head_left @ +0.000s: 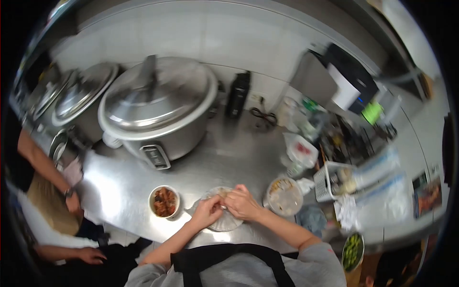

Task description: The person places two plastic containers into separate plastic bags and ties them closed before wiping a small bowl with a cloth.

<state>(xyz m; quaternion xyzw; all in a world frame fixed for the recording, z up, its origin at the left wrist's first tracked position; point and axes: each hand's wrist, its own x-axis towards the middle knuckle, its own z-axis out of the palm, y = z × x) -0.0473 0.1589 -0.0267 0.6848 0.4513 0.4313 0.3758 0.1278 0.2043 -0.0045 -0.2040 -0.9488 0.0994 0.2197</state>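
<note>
My left hand (207, 213) and my right hand (242, 204) meet over the front of the steel counter, fingers closed and nearly touching. They pinch the gathered top of a clear plastic bag (225, 224) that looks wrapped round a round container; what is inside is hard to make out. Left of my hands, an open white paper bowl (165, 202) holds reddish-brown pieces of food. To the right of my right hand stands a round translucent tub (285, 197) with yellowish bits in it.
A large rice cooker (155, 112) stands behind, with other lidded pots farther left. Along the right are a white basket (326, 182), plastic bags (385, 191) and a bowl of green vegetables (353, 252). At left, a person's arm (48, 162) reaches beside the counter.
</note>
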